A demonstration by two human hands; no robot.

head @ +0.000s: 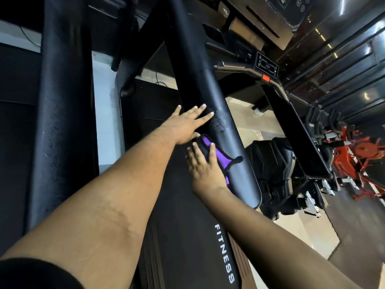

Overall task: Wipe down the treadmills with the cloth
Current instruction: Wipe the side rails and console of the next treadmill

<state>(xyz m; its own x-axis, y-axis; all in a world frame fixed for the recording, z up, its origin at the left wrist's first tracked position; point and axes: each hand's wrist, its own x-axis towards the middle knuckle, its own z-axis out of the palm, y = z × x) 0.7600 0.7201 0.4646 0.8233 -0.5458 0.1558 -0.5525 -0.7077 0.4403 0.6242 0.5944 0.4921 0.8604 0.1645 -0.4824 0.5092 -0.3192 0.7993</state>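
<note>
Fingers point(212, 152) of the right hand point(203, 170) press the purple cloth point(218, 155) to the treadmill side rail point(239, 163); left hand point(185, 126) rests flat, fingers apart. Loosely pinned, the cloth could slide off.

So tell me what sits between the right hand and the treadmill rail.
In the head view, the purple cloth lies between the right hand and the treadmill rail; the hand presses it there.

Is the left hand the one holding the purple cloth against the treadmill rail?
No, the right hand presses the purple cloth on the rail, while the left hand rests flat and bare higher up.
</note>
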